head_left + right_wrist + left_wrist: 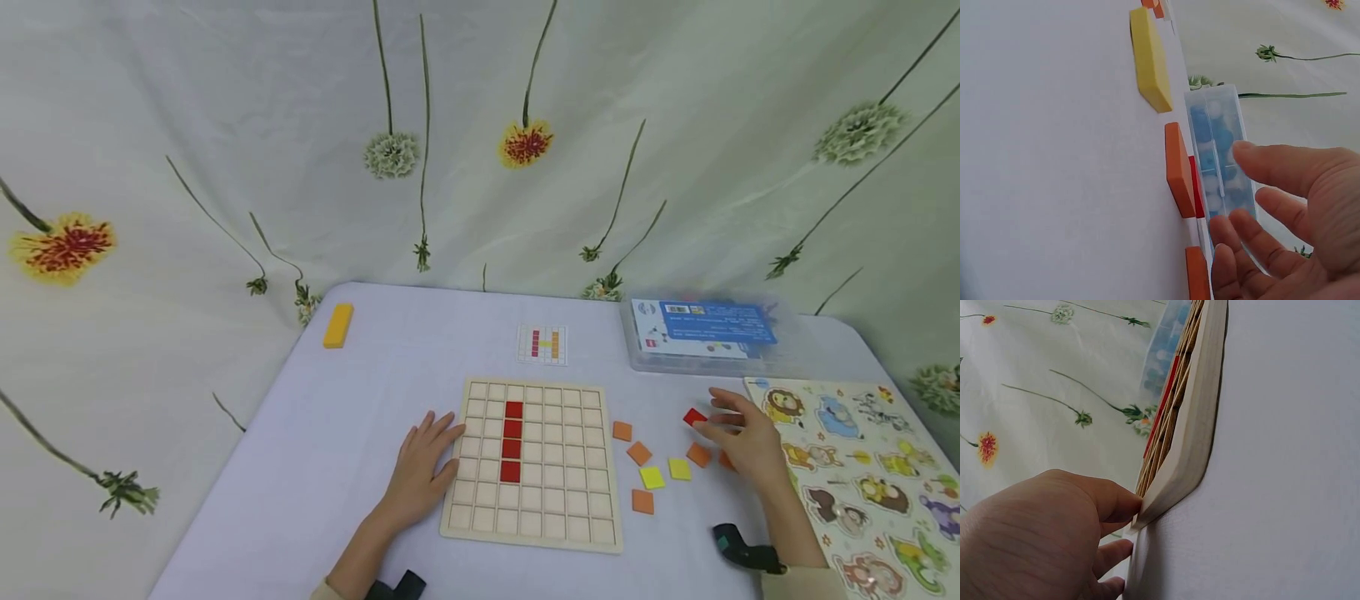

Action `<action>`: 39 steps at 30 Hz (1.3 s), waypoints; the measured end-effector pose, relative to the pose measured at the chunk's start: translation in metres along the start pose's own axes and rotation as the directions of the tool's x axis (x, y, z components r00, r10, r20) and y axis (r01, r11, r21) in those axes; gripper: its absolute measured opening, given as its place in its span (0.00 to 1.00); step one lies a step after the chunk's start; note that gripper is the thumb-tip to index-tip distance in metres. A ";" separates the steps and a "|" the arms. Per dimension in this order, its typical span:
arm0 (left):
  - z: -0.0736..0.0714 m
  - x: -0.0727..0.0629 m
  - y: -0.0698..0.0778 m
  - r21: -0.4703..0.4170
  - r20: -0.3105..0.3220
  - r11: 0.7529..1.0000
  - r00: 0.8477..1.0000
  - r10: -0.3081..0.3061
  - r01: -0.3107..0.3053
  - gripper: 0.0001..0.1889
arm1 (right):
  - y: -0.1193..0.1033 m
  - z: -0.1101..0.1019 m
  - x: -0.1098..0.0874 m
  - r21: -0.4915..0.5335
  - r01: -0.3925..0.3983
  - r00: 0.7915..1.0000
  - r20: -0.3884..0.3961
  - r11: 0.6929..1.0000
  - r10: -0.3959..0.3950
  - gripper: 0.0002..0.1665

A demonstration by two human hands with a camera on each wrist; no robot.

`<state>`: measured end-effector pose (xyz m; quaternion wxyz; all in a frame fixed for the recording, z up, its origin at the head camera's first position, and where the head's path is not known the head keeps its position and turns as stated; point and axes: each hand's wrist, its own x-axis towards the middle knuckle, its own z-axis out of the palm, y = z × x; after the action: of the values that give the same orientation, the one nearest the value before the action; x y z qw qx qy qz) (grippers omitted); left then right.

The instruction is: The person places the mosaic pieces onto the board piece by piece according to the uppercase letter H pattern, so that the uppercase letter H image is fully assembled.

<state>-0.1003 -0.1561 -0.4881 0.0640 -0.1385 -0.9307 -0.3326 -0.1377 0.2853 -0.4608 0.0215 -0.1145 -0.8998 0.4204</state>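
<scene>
A wooden grid board [564, 540] lies on the table with several red tiles [511, 449] in a vertical row in one column. My left hand [424, 471] rests at its left edge, fingers spread, thumb and fingers touching the rim [1179, 462]. On the right, my right hand [742, 437] hovers over a loose red tile [692, 415], thumb and fingers apart and nothing between them. In the right wrist view that red tile [1195, 187] is partly hidden behind an orange tile [1179, 172]. Several orange tiles [640, 453] and two yellow tiles [679, 469] lie beside the board.
A small pattern card [542, 345] lies behind the board. A clear plastic box [645, 360] with a blue-and-white label stands at the back right. An animal puzzle board [862, 483] lies at far right, and a yellow-orange block [338, 325] at back left.
</scene>
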 end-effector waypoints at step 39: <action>0.000 0.000 -0.001 0.002 -0.016 1.000 1.000 0.021 -0.021 0.25 | 0.014 0.016 0.002 -0.226 0.151 0.986 -0.038 0.962 -0.164 0.19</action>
<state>-0.1007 -0.1564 -0.4884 0.0749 -0.1458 -0.9289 -0.3322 -0.1396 0.2825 -0.4815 0.0670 -0.0560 -0.9465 0.3106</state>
